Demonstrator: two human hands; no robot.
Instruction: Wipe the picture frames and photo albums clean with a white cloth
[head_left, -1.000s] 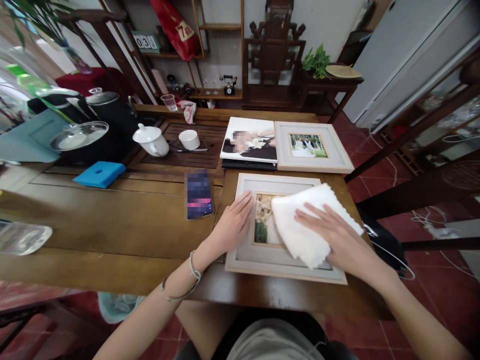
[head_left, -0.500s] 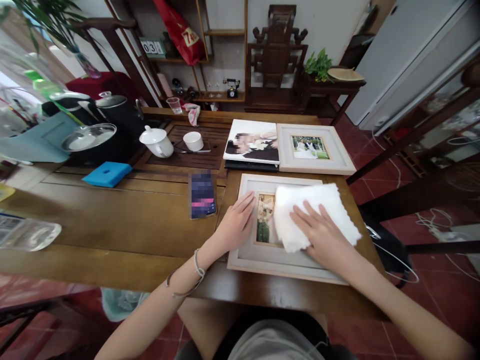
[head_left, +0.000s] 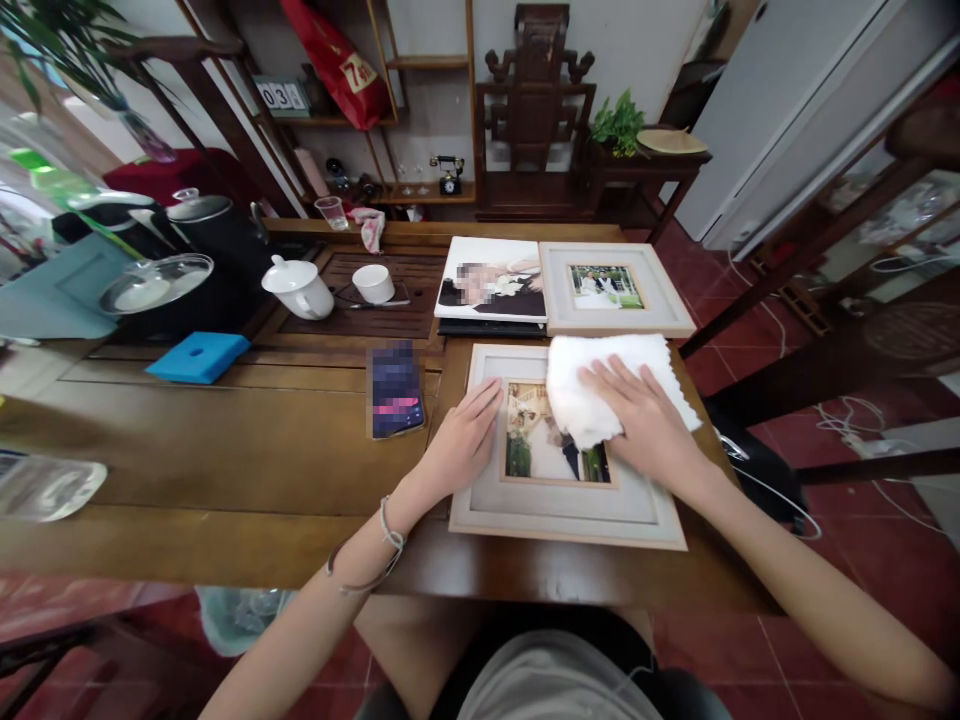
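A picture frame (head_left: pixel 480 515) with a pale border and a photo in its middle lies flat at the table's front right. My left hand (head_left: pixel 469 435) rests on the frame's left side, fingers stretched out flat and holding nothing. A white cloth (head_left: pixel 570 385) covers the frame's upper right part and hangs past its right edge. Flat on top of the cloth lies my right hand (head_left: pixel 637 415), its fingers spread and pressing down. The cloth hides the upper right of the photo.
Behind the frame lie a wedding picture panel (head_left: pixel 517 300) and a second framed photo (head_left: pixel 555 285). A phone (head_left: pixel 396 390) is left of my left hand. Farther left are a blue block (head_left: pixel 199 357), a white lidded cup (head_left: pixel 300 290), a small white cup (head_left: pixel 373 284) and a kettle (head_left: pixel 202 215).
My right hand has slid the cloth away from me, toward the frame's upper right, uncovering more of the photo. My left hand stays on the frame's left side. The whole view has shifted slightly.
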